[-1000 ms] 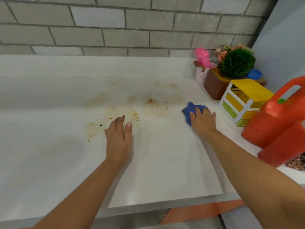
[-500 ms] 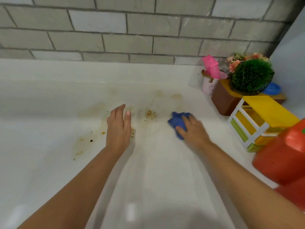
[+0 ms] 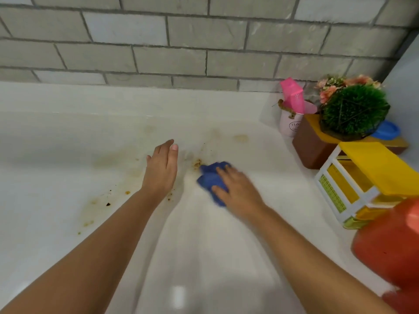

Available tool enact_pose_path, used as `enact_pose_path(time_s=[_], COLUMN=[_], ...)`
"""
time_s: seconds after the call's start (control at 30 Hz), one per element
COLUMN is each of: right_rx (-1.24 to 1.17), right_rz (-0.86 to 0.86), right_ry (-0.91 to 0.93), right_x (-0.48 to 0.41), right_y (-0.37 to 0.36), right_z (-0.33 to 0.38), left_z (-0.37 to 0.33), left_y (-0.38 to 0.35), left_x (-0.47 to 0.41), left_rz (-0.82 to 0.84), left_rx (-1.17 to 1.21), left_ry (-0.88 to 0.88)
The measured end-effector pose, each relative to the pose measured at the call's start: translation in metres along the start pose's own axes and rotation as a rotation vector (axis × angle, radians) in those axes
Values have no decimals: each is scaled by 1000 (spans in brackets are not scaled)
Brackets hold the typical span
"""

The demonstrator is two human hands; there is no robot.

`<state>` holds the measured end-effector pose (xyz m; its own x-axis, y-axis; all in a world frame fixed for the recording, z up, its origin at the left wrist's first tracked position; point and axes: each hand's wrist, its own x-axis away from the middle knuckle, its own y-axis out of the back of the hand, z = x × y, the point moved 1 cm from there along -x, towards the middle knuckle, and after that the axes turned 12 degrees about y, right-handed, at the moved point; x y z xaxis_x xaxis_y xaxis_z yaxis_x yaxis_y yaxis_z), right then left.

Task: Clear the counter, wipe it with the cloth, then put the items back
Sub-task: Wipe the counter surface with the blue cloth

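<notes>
A: Which step?
B: Wiping the surface (image 3: 68,137), cleared through the middle, smeared with brown stains (image 3: 108,159) left of centre. Parked along the right: jug (image 3: 390,241), rack (image 3: 362,177), plant (image 3: 353,109).
A: And the grips?
B: Laid flat among the stains, fingers straight, holding nothing: left grip (image 3: 162,168). Spread and pressing down on the cloth (image 3: 209,177), not curled round it: right grip (image 3: 238,191).
A: Where exactly, the cloth?
B: Bunched under that grip, mid-surface, touching crumbs (image 3: 197,164) at its far left corner.
A: Next?
B: Probably sweeping left through crumbs and stains. Calls for firm pressure and lifting the left grip clear of the path. Too soon for putting things back.
</notes>
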<state>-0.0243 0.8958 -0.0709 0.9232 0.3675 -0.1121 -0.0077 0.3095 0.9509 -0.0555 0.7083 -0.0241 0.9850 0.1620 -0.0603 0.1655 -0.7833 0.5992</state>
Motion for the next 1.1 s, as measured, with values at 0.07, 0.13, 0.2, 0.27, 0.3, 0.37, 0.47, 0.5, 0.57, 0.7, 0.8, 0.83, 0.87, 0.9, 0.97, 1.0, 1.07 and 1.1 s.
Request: enact_pose_path(time_s=[0.07, 0.13, 0.2, 0.27, 0.3, 0.37, 0.47, 0.5, 0.57, 0.7, 0.8, 0.83, 0.87, 0.9, 0.97, 1.0, 1.07, 1.1], right_rx=[88, 103, 110, 93, 72, 49, -55, -64, -23, 95, 123, 124, 120, 109, 75, 53, -27, -54], right_rz=[-43, -19, -2, 1, 11, 28, 49, 39, -14, -63, -99, -95, -80, -57, 28, 60, 80, 77], right_ry=[-174, -338, -381, -309, -234, -44, 75, 53, -73, -382, -435, -412, -365, -294, -124, -36, 80, 85], right_x=[-17, -44, -70, -85, -83, -60, -21, -18, -24, -69, -112, -123, -131, -133, -118, -103, -71, -63], right_y=[13, 23, 22, 13, 6, -5, -2, 1, 9, 25, 24, 19, 12, 4, -9, -12, -8, -5], right_z=[-52, -84, -83, -57, -39, -1, 11, -3, -41, -107, -105, -94, -78, -56, -11, 6, 19, 11], left_z=[2, 5, 6, 5, 4, 3, 7, 10, 16, 17, 18, 20, 22, 23, 27, 29, 32, 32], left_y=[5, 12, 15, 12, 9, 3, -3, -4, -5, -5, -4, -4, -4, -3, -4, -5, -5, -6], left_x=[-8, -20, -34, -48, -57, -73, -97, -105, -116, -125, -126, -125, -126, -126, -129, -132, -135, -136], left_rz=[72, 121, 166, 214, 241, 288, 324, 329, 328, 338, 342, 349, 360, 371, 377, 380, 390, 391], left_rx=[-15, 3, -10, -74, -104, -153, -289, -361, -491, -559, -541, -522, -498, -478, -441, -421, -403, -406], left_ry=[42, 83, 127, 159, 167, 193, 195, 196, 189, 186, 185, 183, 185, 190, 202, 210, 213, 208])
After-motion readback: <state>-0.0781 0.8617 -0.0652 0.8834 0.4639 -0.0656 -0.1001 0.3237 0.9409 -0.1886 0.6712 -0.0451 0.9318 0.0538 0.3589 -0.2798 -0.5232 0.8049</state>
